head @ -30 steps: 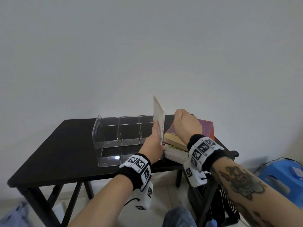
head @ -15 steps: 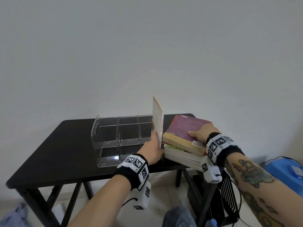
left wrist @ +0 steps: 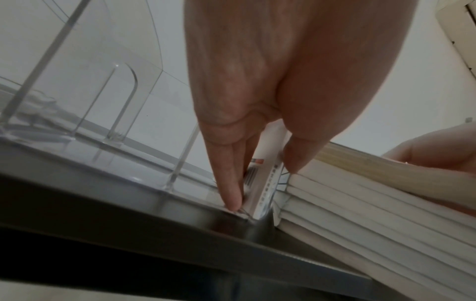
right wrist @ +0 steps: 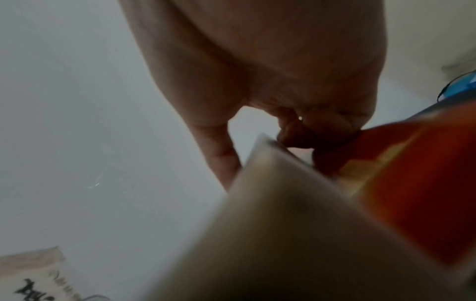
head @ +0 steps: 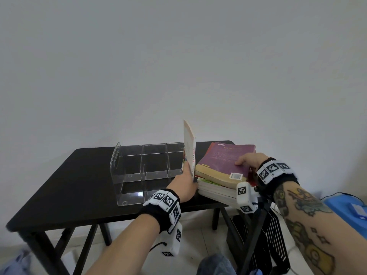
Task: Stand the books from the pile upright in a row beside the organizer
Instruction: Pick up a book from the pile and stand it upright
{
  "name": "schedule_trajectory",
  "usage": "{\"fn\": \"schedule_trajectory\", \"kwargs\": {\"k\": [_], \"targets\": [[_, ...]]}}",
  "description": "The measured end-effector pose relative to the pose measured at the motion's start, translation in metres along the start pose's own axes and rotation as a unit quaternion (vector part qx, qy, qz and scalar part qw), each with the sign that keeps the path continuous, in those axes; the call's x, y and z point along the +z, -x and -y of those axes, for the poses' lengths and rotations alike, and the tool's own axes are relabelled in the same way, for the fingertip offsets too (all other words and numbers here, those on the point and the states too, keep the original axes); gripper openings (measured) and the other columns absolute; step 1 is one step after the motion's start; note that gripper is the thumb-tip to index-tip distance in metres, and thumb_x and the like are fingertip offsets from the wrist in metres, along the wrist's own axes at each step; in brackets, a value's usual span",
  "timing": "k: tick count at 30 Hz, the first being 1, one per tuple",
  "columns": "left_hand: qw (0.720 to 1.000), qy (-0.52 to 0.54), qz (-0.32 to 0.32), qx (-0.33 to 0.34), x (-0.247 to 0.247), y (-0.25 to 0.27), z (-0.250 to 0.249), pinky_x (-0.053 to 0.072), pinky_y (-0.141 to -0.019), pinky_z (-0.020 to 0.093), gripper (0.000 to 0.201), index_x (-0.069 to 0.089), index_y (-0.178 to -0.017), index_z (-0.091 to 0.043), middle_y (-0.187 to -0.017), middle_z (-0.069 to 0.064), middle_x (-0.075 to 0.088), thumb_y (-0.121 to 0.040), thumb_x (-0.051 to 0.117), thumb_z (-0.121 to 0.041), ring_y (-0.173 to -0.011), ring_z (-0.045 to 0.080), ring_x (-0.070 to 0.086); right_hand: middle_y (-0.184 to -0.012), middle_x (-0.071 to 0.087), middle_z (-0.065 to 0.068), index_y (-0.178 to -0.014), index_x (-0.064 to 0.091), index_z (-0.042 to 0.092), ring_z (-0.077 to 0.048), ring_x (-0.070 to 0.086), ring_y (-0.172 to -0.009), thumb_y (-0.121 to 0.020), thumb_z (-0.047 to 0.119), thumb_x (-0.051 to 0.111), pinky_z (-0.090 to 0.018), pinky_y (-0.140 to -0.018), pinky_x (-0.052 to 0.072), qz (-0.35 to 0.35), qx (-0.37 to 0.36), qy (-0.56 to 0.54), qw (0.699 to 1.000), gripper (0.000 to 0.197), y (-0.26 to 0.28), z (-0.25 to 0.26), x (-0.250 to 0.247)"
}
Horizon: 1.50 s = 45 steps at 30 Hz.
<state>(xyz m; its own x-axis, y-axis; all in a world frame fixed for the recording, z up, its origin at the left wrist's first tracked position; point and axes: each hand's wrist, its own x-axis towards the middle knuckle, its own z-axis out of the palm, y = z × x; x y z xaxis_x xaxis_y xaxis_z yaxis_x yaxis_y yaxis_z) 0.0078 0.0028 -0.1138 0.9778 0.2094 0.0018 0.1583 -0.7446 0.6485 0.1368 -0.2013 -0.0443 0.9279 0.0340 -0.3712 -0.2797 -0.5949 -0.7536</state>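
A thin white book [head: 189,147] stands upright against the right end of the clear organizer [head: 147,171]. My left hand [head: 188,171] pinches its lower near edge. In the left wrist view the fingers [left wrist: 231,183] lie on its left face and the thumb on its right, by the spine [left wrist: 266,183]. To the right lies the pile of books [head: 216,190], a purple-covered book [head: 226,158] on top. My right hand [head: 245,161] grips that book's right edge, thumb on the cover. The right wrist view shows curled fingers [right wrist: 296,138] under the corner.
The black table [head: 69,185] stands against a plain wall, and the pile overhangs its front right corner. A black slatted unit [head: 276,235] sits under that corner. A blue plastic box [head: 349,211] is on the floor at the right.
My right hand moved from beside the upright book to the right edge of the purple top book and took hold of it. The left hand and the white book stayed put.
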Motion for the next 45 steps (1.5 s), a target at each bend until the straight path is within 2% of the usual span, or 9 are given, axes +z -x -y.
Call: {"fn": "schedule_trajectory", "kwargs": {"k": [5,10,14,17,21,25,30,39,45], "targets": [[1.000,-0.004,0.010,-0.007,-0.001,-0.003,0.003,0.052,-0.092,0.048,0.082,-0.006,-0.153,-0.022,-0.119,0.021,0.065,-0.094,0.051,-0.023,-0.099,0.033,0.067,-0.044,0.054,-0.011,-0.068,0.057,0.001,-0.024,0.049,-0.040,-0.077,0.020,0.059,-0.025,-0.045,0.039,-0.083,-0.095,-0.030,0.992,0.021,0.008,0.011,-0.002],[1.000,-0.019,0.020,-0.014,0.000,-0.005,0.001,0.053,-0.091,0.047,0.081,-0.008,-0.152,-0.020,-0.121,0.025,0.062,-0.094,0.049,-0.024,-0.098,0.035,0.067,-0.038,0.052,-0.013,-0.068,0.057,-0.005,-0.022,0.045,-0.033,-0.084,0.016,0.055,-0.020,-0.034,0.034,-0.087,-0.135,0.008,0.987,0.026,0.018,0.027,-0.015],[0.999,-0.023,0.024,-0.013,-0.001,-0.006,0.003,0.052,-0.091,0.049,0.081,-0.008,-0.152,-0.017,-0.121,0.030,0.060,-0.093,0.047,-0.024,-0.099,0.039,0.065,-0.080,0.064,-0.021,-0.106,0.051,-0.006,-0.032,0.063,-0.062,-0.080,0.025,0.056,-0.033,-0.052,0.049,-0.169,-0.219,-0.005,0.961,0.040,0.034,0.050,-0.016],[0.999,-0.026,0.020,-0.006,0.000,-0.005,0.003,0.053,-0.089,0.048,0.081,-0.008,-0.152,-0.015,-0.118,0.030,0.061,-0.094,0.048,-0.024,-0.097,0.039,0.066,-0.092,0.056,-0.011,-0.116,0.038,0.003,-0.033,0.058,-0.079,-0.091,0.021,0.052,-0.040,-0.068,0.052,-0.244,-0.318,-0.055,0.914,0.034,0.056,0.065,-0.013],[0.999,-0.032,0.023,-0.009,-0.002,-0.003,0.003,0.054,-0.087,0.046,0.081,-0.010,-0.153,-0.016,-0.117,0.028,0.063,-0.096,0.047,-0.023,-0.095,0.036,0.067,-0.083,0.063,0.007,-0.116,0.041,0.012,-0.020,0.065,-0.073,-0.091,0.030,0.058,-0.031,-0.067,0.051,-0.295,-0.426,-0.244,0.820,0.034,0.097,0.082,-0.008],[0.999,-0.027,0.024,-0.007,-0.003,-0.002,0.003,0.053,-0.089,0.047,0.081,-0.010,-0.153,-0.018,-0.118,0.026,0.064,-0.096,0.047,-0.023,-0.096,0.035,0.067,-0.082,0.075,-0.012,-0.095,0.065,0.006,-0.029,0.073,-0.058,-0.080,0.025,0.072,-0.034,-0.049,0.056,-0.125,-0.436,-0.281,0.846,0.025,0.118,0.097,-0.005],[0.998,-0.052,0.018,-0.007,-0.004,0.002,-0.001,0.055,-0.083,0.043,0.080,-0.011,-0.153,-0.010,-0.109,0.028,0.066,-0.098,0.046,-0.024,-0.092,0.037,0.068,-0.058,0.069,-0.017,-0.073,0.067,0.006,-0.028,0.067,-0.044,-0.082,0.023,0.067,-0.032,-0.045,0.054,-0.152,-0.461,-0.245,0.839,0.019,0.132,0.101,0.022],[0.998,-0.067,0.001,0.008,-0.002,0.006,-0.003,0.056,-0.075,0.042,0.080,-0.010,-0.152,-0.004,-0.098,0.025,0.069,-0.098,0.045,-0.023,-0.086,0.037,0.068,-0.068,0.072,-0.007,-0.076,0.065,0.017,-0.026,0.068,-0.046,-0.084,0.023,0.070,-0.034,-0.048,0.058,-0.150,-0.468,-0.316,0.812,0.011,0.146,0.102,0.037],[0.999,-0.052,-0.003,-0.003,0.001,0.006,0.000,0.055,-0.070,0.040,0.081,-0.010,-0.153,-0.008,-0.096,0.026,0.069,-0.098,0.047,-0.024,-0.081,0.035,0.068,-0.055,0.069,-0.011,-0.070,0.068,0.005,-0.019,0.066,-0.041,-0.084,0.022,0.066,-0.030,-0.045,0.055,-0.133,-0.457,-0.196,0.857,0.023,0.140,0.095,0.053]]}}
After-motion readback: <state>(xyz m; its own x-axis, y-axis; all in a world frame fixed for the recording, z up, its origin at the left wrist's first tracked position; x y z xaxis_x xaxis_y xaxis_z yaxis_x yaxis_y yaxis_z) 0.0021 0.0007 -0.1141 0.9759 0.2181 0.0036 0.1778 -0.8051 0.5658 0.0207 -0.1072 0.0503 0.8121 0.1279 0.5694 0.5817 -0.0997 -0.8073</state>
